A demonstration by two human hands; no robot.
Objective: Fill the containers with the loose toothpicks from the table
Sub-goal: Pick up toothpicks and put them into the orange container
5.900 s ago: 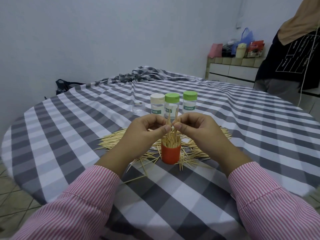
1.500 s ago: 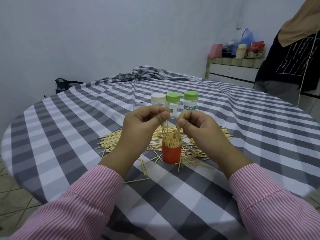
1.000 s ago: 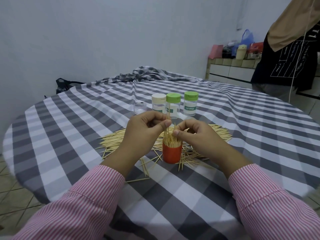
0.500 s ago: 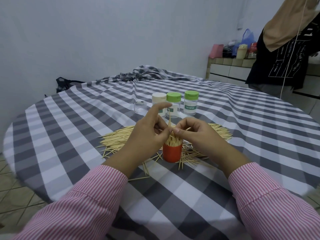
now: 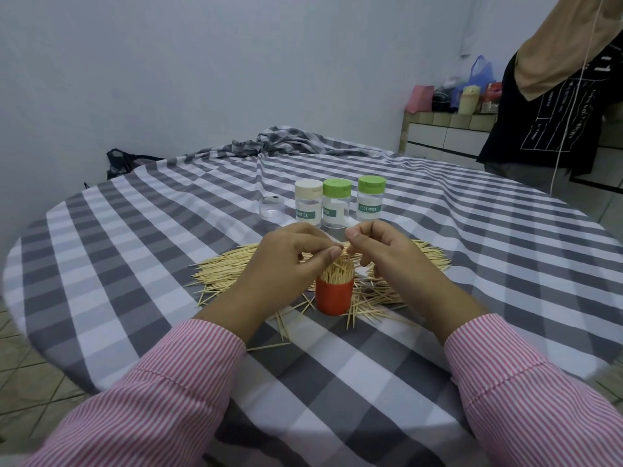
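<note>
While both my hands hover over full red container [image 5: 333, 296] mid-worktop, left hand [image 5: 290, 261] pinches toothpick, right hand [image 5: 381, 254] curled, grip unclear. Loose toothpicks [image 5: 229, 271] around. Jars [image 5: 369, 203] behind read "TOOTHPICK".

Toothpick pile [image 5: 236, 267] partly behind hands.

The worktop [image 5: 472, 264] is covered in soft matt woven cloth, checked grey and white, rumpled at the far edge. Loose toothpicks [image 5: 229, 271] look like pale, dry bare wood. The orange container [image 5: 333, 298] is smooth opaque plastic with a dull sheen. Three clear bottles [image 5: 369, 203] look like glossy plastic with matt caps and paper labels. The sleeves [image 5: 161, 399] are striped woven cloth
</note>
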